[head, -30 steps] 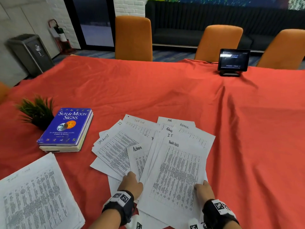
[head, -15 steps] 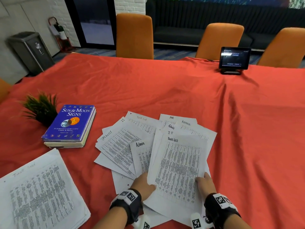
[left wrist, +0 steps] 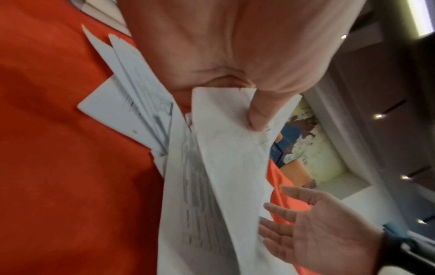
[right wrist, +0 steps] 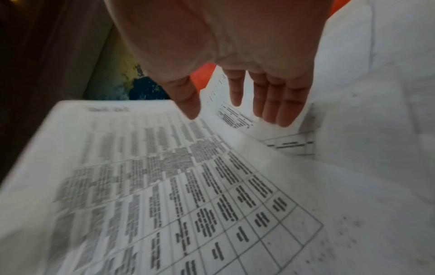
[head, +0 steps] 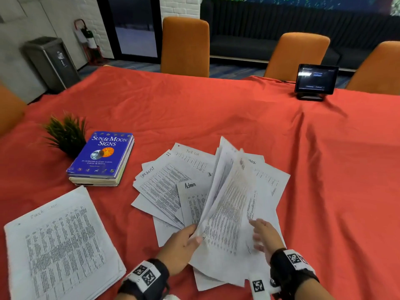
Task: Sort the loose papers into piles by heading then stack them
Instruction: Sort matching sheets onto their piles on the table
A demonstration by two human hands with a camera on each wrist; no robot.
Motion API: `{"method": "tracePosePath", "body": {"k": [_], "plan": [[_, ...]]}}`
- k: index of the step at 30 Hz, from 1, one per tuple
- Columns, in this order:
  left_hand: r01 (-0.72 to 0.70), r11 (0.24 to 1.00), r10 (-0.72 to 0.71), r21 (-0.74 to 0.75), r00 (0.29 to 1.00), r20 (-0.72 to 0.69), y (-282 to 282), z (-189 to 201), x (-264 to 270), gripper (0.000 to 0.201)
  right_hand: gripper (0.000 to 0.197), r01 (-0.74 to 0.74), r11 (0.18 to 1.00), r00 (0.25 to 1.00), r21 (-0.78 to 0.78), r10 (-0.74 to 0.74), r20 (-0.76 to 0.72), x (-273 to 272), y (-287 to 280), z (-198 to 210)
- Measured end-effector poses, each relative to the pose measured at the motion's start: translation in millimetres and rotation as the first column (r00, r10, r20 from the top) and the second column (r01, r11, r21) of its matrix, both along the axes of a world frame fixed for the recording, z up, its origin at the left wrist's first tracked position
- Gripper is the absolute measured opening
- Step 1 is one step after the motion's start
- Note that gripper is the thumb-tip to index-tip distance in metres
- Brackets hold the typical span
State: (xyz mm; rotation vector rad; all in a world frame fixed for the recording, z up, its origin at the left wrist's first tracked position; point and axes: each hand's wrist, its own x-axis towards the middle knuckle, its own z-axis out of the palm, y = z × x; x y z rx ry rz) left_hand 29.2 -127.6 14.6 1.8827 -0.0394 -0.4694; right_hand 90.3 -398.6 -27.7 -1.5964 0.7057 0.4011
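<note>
Loose printed papers (head: 164, 187) lie fanned on the red tablecloth, with handwritten headings such as "Admin" and "Task list". My left hand (head: 184, 243) pinches the near left corner of the top "Task list" sheet (head: 229, 204) and lifts it, tilted and blurred; the thumb (left wrist: 259, 115) presses on that sheet (left wrist: 226, 148). My right hand (head: 264, 234) hovers open just right of the raised sheet (right wrist: 141, 176), with straight fingers (right wrist: 277, 104) holding nothing. A separate "Task list" pile (head: 58, 245) lies at the near left.
A blue book, "Sun & Moon Signs" (head: 101, 154), rests on another book left of the papers, beside a small green plant (head: 65, 135). A tablet on a stand (head: 313, 81) sits at the far right. Orange chairs (head: 186, 46) line the table's far edge.
The top sheet, flat under both hands before, now rises on its left side in my left hand. My right hand has let go of it and hovers open.
</note>
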Motion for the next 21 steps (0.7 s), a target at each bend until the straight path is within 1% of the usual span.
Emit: {"method": "tracePosePath", "body": {"k": [2, 3, 4, 5, 6, 8, 10, 11, 13, 14, 15, 17, 19, 21], "plan": [[0.024, 0.995, -0.019, -0.097, 0.998, 0.052, 7, 19, -4, 0.026, 0.06, -0.017, 0.975, 1.0, 0.221, 0.015, 0.008, 4, 3, 15], [0.024, 0.99, -0.015, -0.138, 0.998, 0.064, 10, 28, -4, 0.027, 0.061, -0.038, 0.944, 0.999, 0.328, 0.031, 0.027, 6, 5, 25], [0.016, 0.986, -0.005, -0.169, 0.998, 0.062, 15, 33, -4, 0.028, 0.056, -0.053, 0.91, 0.998, 0.412, 0.032, 0.057, 8, 7, 37], [0.001, 0.983, 0.008, -0.182, 0.999, 0.051, 20, 36, -3, 0.029, 0.051, -0.055, 0.877, 0.996, 0.477, 0.013, 0.091, 11, 10, 48], [-0.01, 0.983, 0.017, -0.181, 0.999, 0.04, 25, 38, -1, 0.028, 0.048, -0.053, 0.86, 0.991, 0.507, -0.017, 0.133, 13, 14, 62], [-0.031, 0.99, 0.036, -0.137, 0.999, 0.034, 35, 35, 2, 0.026, 0.041, -0.054, 0.878, 0.962, 0.475, -0.081, 0.259, 17, 22, 87], [-0.087, 0.992, 0.096, -0.091, 0.991, 0.098, 38, 34, 8, 0.029, 0.029, -0.073, 0.937, 0.888, 0.342, -0.095, 0.45, 18, 30, 112], [-0.151, 0.986, 0.161, -0.073, 0.974, 0.161, 37, 35, 11, 0.035, 0.024, -0.085, 0.959, 0.84, 0.271, -0.077, 0.537, 16, 35, 123], [-0.31, 0.948, 0.316, -0.065, 0.905, 0.284, 32, 41, 18, 0.045, 0.021, -0.104, 0.98, 0.741, 0.172, -0.039, 0.67, 10, 43, 139], [-0.378, 0.921, 0.387, -0.096, 0.857, 0.339, 30, 46, 21, 0.044, 0.02, -0.101, 0.985, 0.695, 0.137, -0.029, 0.719, 7, 47, 141], [-0.425, 0.896, 0.441, -0.131, 0.811, 0.383, 28, 49, 23, 0.041, 0.019, -0.086, 0.991, 0.659, 0.107, -0.024, 0.752, 3, 51, 142], [-0.471, 0.862, 0.503, -0.186, 0.753, 0.424, 22, 55, 23, 0.033, 0.013, -0.046, 0.997, 0.619, 0.056, -0.016, 0.785, -3, 53, 132], [-0.483, 0.853, 0.519, -0.199, 0.74, 0.428, 17, 54, 20, 0.027, 0.011, -0.029, 0.999, 0.614, 0.035, -0.01, 0.789, -9, 53, 116], [-0.486, 0.858, 0.507, -0.166, 0.753, 0.419, 15, 46, 17, 0.024, 0.015, -0.056, 0.998, 0.643, 0.034, 0.01, 0.766, -16, 54, 104]]}}
